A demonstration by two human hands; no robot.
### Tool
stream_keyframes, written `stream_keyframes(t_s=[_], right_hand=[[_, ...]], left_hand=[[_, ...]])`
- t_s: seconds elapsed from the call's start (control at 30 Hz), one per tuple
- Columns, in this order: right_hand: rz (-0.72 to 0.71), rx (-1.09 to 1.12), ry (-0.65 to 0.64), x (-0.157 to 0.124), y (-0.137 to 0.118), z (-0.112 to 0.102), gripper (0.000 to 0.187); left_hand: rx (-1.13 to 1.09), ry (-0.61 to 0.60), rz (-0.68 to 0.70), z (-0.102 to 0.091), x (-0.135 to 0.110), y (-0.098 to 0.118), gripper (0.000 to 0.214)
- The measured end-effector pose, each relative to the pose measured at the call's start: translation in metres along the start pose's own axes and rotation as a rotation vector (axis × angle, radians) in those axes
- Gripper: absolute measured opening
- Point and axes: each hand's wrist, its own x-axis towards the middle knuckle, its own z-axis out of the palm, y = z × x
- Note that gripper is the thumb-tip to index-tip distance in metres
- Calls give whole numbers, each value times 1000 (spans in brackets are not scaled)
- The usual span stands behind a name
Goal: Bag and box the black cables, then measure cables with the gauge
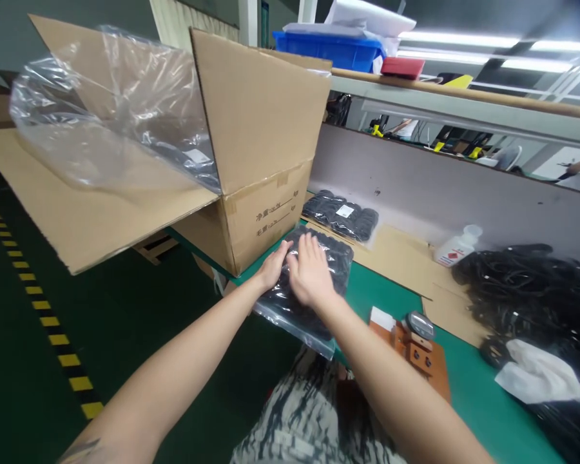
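A clear plastic bag (339,264) packed with black coiled pieces, perhaps cables, lies at the left edge of the green table. My right hand (312,270) rests flat on top of it, fingers stretched forward. Against the bag's left side is my left hand (272,267), seen edge-on with the fingers extended and partly hidden. The bag's loose plastic end hangs toward me over the table edge. Farther back, a second bag of black coils (362,221) with a white label lies on flat cardboard.
An open cardboard box (270,212), lined with clear plastic (120,122), stands left. On the right are a white bottle (459,246), a heap of black cables (522,290), a white cloth (541,374) and an orange fixture with a gauge (419,325). A shelf (464,96) runs above.
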Motion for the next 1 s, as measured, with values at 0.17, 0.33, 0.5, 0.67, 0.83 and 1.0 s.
stream_keyframes(t_s=[0.17, 0.33, 0.5, 0.67, 0.83, 1.0], right_hand=[[-29, 2, -73, -18, 3, 40, 62], [-14, 4, -95, -23, 19, 27, 58], [73, -12, -110, -27, 57, 15, 60], [74, -4, -121, -22, 75, 7, 60], [57, -9, 52, 11, 66, -46, 64], [5, -6, 85, 30, 55, -53, 64]], left_hand=[[7, -54, 52, 2, -2, 2, 54], [186, -87, 92, -24, -6, 39, 66], [335, -25, 238, -50, -11, 80, 72], [464, -163, 175, -14, -24, 55, 70], [527, -230, 155, 4, -23, 29, 70], [544, -253, 148, 1, -20, 31, 70]])
